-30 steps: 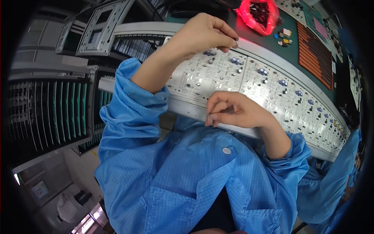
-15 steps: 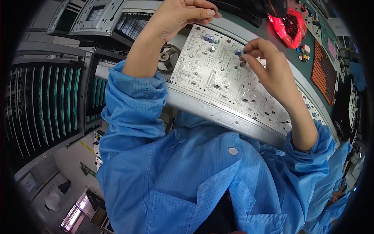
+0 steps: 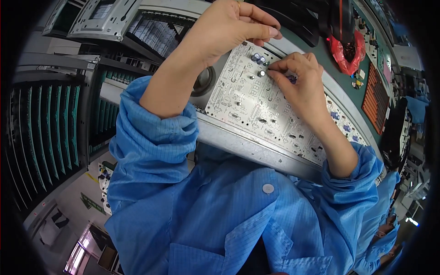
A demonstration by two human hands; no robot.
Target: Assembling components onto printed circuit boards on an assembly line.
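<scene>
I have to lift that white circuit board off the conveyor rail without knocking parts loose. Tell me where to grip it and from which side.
Probably grip the white circuit board by its bare near edge, coming from the metal rail side. Its face is studded with upright capacitors and small parts, while the left hand and right hand crowd the far corner.

Workbench point(image 3: 256, 149) with a grey metal front edge and a green top. A white circuit board point(image 3: 256, 103) lies along the front edge, further boards point(image 3: 341, 130) continuing toward the right end. A red bag point(image 3: 349, 51) and an orange-brown tray point(image 3: 372, 97) sit farther back.
</scene>
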